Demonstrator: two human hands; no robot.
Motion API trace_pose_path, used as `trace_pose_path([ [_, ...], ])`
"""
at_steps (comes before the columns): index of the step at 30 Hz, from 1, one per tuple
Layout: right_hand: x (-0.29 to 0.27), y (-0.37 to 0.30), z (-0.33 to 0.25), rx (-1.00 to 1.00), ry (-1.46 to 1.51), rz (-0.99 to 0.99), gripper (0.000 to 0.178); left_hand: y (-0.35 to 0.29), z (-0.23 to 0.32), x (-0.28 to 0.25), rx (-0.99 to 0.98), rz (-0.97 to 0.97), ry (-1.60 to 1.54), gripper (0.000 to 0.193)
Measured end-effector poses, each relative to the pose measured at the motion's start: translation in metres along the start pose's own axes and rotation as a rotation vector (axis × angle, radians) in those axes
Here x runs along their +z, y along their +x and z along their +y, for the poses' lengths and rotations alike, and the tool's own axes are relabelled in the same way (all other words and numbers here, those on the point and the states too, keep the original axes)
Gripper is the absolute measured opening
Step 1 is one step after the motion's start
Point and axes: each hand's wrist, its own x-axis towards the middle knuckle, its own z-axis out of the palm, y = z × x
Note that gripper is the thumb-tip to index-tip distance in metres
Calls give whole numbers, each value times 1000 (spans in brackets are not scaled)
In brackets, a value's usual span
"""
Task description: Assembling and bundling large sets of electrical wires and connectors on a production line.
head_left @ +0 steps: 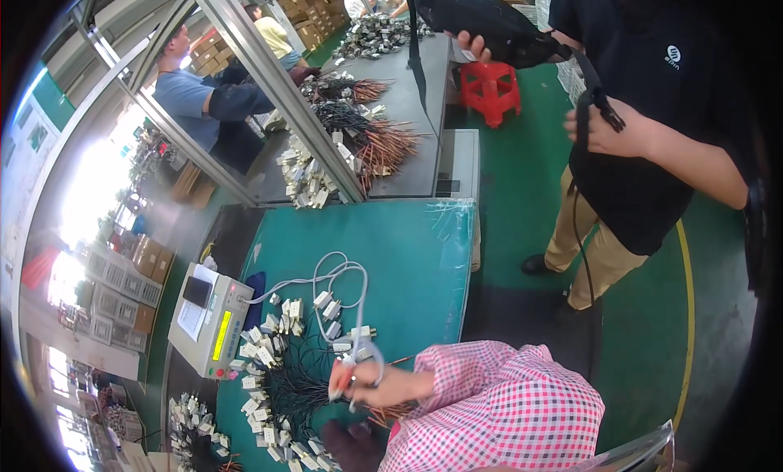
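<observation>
Many white plugs (265, 356) lie in a curved row on the green worktop (416, 243), their black leads (298, 384) gathered toward the middle, prob. so that every plug head stays outward & separate from the others. R hand (379, 386), in front of a pink-checked sleeve (522, 398), has its fingers closed around the end of a grey cable (364, 284), just over the leads; the exact grip is blurred. L hand (352, 443), looking dark-gloved, is beside the leads near the lower edge; if it is grasping sth or released, I cannot tell. The grey cable makes loose loops from a boxy meter (204, 333), maybe bc the hand needs slack for free reach. The meter stands beyond the plugs w/ its yellow display (220, 335) turned toward them, prob. for easy reading. Further off, a standing co-worker (644, 129) holds a black bag (489, 27)
</observation>
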Motion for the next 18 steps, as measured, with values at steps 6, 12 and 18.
trace_pose_path([
  [6,-81,-19,20,-13,-276,240,17,2,-11,3,99,111,221,37],
  [12,-84,-53,9,234,-687,193,14,-8,-18,10,175,190,429,37],
  [18,-89,-52,12,316,-614,261,10,-70,-19,0,157,154,671,37],
])
